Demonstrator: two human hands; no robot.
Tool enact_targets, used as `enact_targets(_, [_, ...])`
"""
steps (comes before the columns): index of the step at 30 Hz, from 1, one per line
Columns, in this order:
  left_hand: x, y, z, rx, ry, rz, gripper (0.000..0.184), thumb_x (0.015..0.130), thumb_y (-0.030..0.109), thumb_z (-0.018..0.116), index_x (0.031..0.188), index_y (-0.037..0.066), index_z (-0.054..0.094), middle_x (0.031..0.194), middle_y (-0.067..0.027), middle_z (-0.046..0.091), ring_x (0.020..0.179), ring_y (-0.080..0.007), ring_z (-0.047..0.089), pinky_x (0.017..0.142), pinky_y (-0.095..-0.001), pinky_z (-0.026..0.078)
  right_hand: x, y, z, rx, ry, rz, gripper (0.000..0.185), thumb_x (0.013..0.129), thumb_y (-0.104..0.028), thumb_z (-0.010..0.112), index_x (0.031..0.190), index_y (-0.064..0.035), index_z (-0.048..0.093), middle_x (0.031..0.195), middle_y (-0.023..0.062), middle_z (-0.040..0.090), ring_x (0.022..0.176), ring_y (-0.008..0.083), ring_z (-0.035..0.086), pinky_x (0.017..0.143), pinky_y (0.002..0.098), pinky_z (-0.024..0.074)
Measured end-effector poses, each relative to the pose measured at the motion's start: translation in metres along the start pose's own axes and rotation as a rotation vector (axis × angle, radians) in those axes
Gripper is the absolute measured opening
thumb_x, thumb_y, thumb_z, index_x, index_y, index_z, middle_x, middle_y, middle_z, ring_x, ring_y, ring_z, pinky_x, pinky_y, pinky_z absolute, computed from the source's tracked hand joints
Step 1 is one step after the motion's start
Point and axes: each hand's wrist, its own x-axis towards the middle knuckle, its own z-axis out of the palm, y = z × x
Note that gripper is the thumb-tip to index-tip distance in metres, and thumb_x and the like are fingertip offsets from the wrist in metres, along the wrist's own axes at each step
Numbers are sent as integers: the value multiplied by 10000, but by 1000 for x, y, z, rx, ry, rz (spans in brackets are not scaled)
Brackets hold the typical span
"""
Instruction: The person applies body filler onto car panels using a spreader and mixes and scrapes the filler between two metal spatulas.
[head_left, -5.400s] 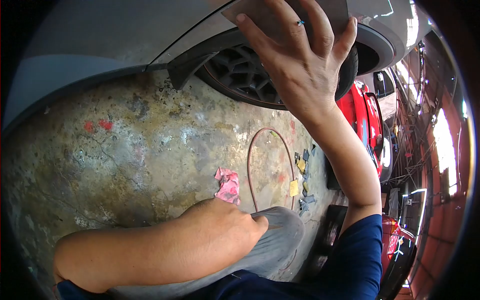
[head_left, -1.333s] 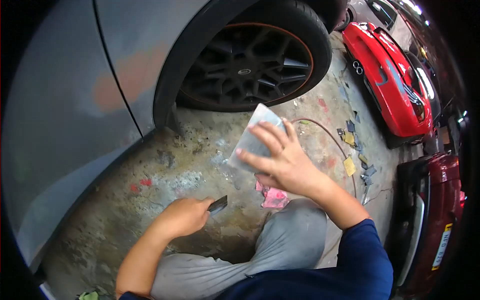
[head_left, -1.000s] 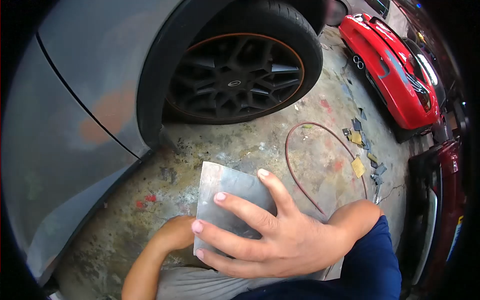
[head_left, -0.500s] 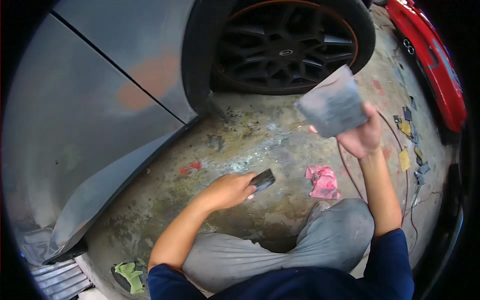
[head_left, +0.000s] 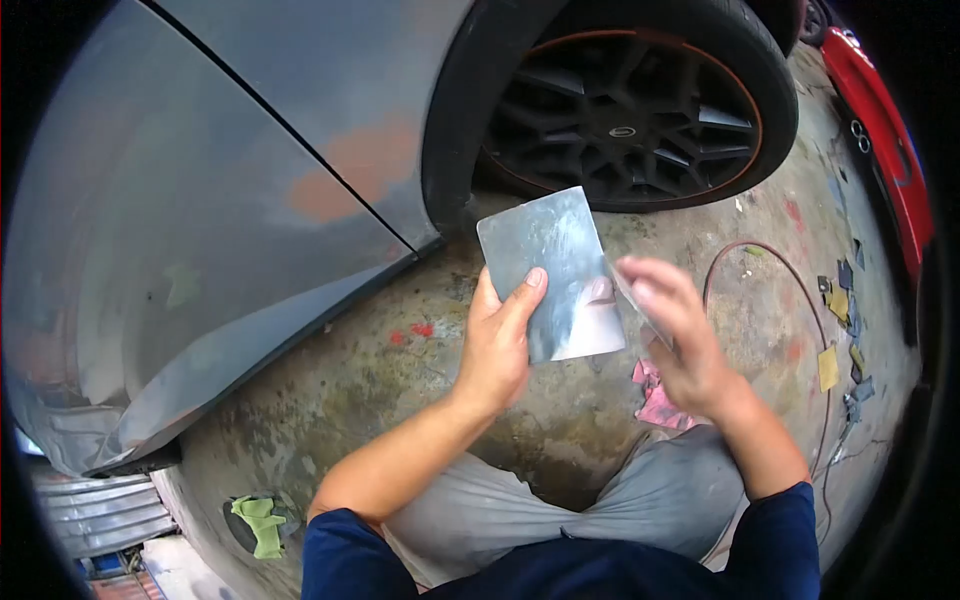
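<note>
My left hand [head_left: 497, 345] is closed on a shiny rectangular metal plate [head_left: 557, 265], its thumb lying across the face. The plate is tilted up in front of me and has cloudy grey smears on it. Close by its right edge is my right hand [head_left: 680, 325], slightly blurred, with the fingers bent around a thin flat piece [head_left: 640, 305] seen nearly edge-on. What kind of piece that is I cannot make out. A crumpled pink cloth [head_left: 660, 398] lies on the floor below my right hand, partly covered by it.
A grey car panel with orange-brown patches [head_left: 355, 172] fills the left, beside a black wheel [head_left: 640, 120]. On the right lie a hose [head_left: 825, 320], scattered sheet pieces [head_left: 828, 368] and a red car [head_left: 880, 130]. A green cloth [head_left: 260, 525] lies lower left.
The metal plate was in my right hand and is now in my left. The small dark block my left hand held low down is no longer recognisable. Both hands have come together, and the view has shifted.
</note>
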Motion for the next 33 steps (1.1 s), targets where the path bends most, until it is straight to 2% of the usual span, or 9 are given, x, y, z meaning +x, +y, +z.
enact_targets(1, [-7,4,9,-77,108,9,367,1024,131,595,1354,28,471,1264,-120,623,1145,-224,641,995,-391,532,4,-1,5,7,-37,-111,578,838,13,639,1394,-127,572,1431,181,494,1340,378,503,1142,461,414])
enact_targets(7, [-18,-1,-10,-68,282,38,353,1009,74,615,1336,14,496,1238,-93,636,1110,-182,624,993,-348,495,3,39,5,-454,-236,-18,532,804,-7,642,1302,-192,649,1333,165,537,1283,400,520,1102,521,430])
enact_targets(9, [-25,18,-6,8,275,197,356,1012,80,614,1339,13,490,1245,-100,632,1108,-180,622,1001,-343,489,-6,57,-2,-562,-234,96,559,771,11,654,1294,-185,654,1334,149,556,1263,385,528,1093,530,413])
enact_targets(15, [-28,14,-12,314,232,683,409,1058,70,512,1447,4,405,1386,-126,554,1251,-194,552,1113,-366,411,15,15,-1,-623,6,-55,515,795,-92,686,1290,-231,665,1323,82,582,1265,322,536,1088,535,407])
enact_targets(21, [-29,13,-5,327,70,763,406,1040,36,493,1433,-35,417,1417,-168,542,1275,-237,557,1112,-393,424,19,-6,11,-646,14,-132,426,834,-228,680,1255,-294,693,1303,18,578,1251,271,540,1098,553,388])
enact_targets(24, [-29,4,-8,369,93,791,419,1044,44,496,1445,-27,396,1441,-166,519,1299,-246,535,1132,-409,401,19,-9,12,-633,4,-123,432,845,-202,662,1266,-300,683,1303,24,576,1248,273,539,1100,561,383])
enact_targets(30, [-26,20,-8,342,111,836,392,1028,29,501,1406,-73,480,1321,-173,626,1195,-257,617,1060,-390,463,-6,11,37,-431,-488,-56,488,831,-78,621,1293,-236,644,1304,89,577,1268,294,544,1105,607,374])
enact_targets(31, [-29,30,-10,372,109,770,379,1029,25,498,1395,-72,490,1297,-166,641,1170,-250,630,1048,-385,472,-8,26,37,-363,-454,8,528,810,4,594,1310,-163,619,1303,133,581,1260,333,553,1105,533,413])
enact_targets(33, [-23,39,-19,639,94,740,331,1035,26,498,1353,-60,535,1210,-141,689,1096,-228,665,991,-366,506,-12,48,26,-127,-242,179,563,802,49,580,1331,-143,606,1316,129,593,1243,315,570,1087,458,440])
